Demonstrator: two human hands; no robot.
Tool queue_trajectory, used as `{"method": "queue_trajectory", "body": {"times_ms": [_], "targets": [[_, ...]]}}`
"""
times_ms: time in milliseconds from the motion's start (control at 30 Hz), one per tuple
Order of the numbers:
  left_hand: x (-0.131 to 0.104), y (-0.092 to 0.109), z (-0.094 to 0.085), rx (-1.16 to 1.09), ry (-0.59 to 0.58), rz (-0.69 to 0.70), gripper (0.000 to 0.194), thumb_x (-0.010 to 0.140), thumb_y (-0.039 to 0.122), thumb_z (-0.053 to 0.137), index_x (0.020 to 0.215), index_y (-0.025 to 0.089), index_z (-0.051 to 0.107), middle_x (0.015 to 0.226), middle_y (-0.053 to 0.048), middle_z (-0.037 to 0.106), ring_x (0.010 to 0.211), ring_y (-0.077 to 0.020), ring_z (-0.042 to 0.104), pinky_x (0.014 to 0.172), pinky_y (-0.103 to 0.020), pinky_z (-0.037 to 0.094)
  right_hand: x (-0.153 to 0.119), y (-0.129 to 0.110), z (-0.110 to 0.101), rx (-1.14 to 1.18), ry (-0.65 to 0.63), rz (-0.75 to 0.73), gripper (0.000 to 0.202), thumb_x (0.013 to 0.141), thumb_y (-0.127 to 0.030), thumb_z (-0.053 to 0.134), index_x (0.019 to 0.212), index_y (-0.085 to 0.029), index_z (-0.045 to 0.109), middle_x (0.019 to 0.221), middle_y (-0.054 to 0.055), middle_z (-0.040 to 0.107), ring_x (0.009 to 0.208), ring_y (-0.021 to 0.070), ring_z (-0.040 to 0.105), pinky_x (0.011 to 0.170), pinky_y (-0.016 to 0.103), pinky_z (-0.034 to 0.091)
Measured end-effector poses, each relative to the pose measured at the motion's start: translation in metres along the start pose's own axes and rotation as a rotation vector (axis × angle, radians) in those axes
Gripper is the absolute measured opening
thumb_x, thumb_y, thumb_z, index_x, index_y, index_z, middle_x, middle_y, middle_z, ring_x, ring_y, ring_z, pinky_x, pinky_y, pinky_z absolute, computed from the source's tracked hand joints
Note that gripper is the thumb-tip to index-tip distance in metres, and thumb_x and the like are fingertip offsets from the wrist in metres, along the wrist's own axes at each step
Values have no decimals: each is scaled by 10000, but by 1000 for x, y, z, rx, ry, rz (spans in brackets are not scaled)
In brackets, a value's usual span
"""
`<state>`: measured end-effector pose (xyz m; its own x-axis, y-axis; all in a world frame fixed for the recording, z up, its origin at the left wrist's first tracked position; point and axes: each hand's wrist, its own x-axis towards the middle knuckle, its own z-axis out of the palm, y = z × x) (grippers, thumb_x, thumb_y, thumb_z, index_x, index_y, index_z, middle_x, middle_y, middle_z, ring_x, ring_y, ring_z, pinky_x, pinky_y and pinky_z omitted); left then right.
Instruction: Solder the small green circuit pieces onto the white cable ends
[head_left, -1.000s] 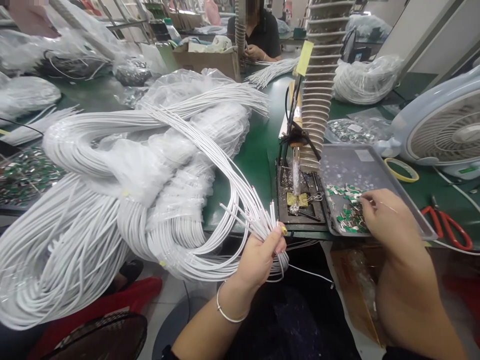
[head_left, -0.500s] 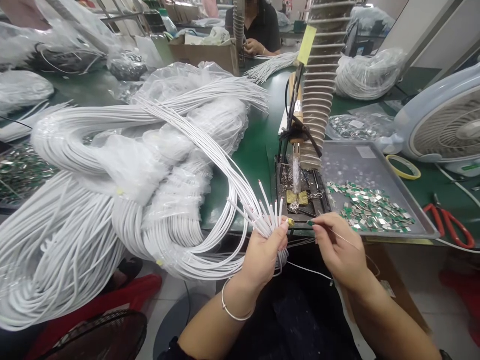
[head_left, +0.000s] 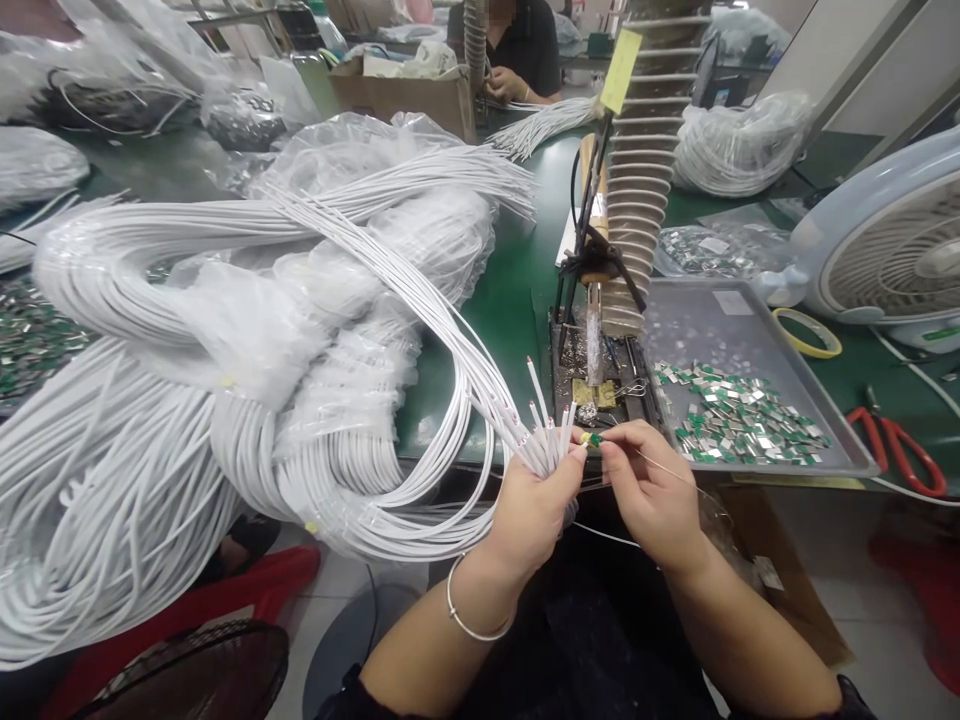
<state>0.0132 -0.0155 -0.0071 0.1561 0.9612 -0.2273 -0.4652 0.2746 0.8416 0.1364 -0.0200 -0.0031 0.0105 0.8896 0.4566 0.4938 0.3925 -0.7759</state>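
My left hand is closed round a bundle of white cables, whose cut ends with reddish tips stick up above the thumb. A small yellow piece shows at my left fingertips. My right hand pinches a small green circuit board and a thin white wire that trails right from its fingers. The board is right by the yellow piece; whether they touch I cannot tell. Just beyond both hands stands a soldering iron in a holder, tip down near a yellow sponge.
A grey tray at right holds many small boards. Beside it are red-handled cutters, a tape roll and a fan. Large cable coils fill the left. A ribbed hose hangs ahead; a person sits opposite.
My right hand has moved left with the green board, closing the gap to my left fingertips. The left hand still grips the cables and has shifted only slightly.
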Motion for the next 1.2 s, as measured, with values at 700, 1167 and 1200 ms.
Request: {"method": "queue_trajectory", "body": {"times_ms": [700,1167,1200], "targets": [[3,6,8,-1,61,-51,141,762,260,616,826,140,581,504,79,361,432,-37,263,437,-193,208,-15,10,9,-64,284,-274,304,866,-91,468,1134,-221,527,960,75,695,753,167,697,638,326,610],[7,12,18,-49,73,-15,99,781,214,606,838,134,592,562,73,398,460,-27,278,473,-169,288,3,6,2,-208,240,-401,216,828,-66,539,978,-194,626,924,77,648,873,180,644,736,349,571],[7,13,18,-54,78,-12,94,777,208,608,830,131,594,557,74,397,456,-26,276,470,-167,289,4,6,3,-207,240,-401,219,825,-63,540,978,-193,627,925,76,643,874,179,641,735,346,569]]}}
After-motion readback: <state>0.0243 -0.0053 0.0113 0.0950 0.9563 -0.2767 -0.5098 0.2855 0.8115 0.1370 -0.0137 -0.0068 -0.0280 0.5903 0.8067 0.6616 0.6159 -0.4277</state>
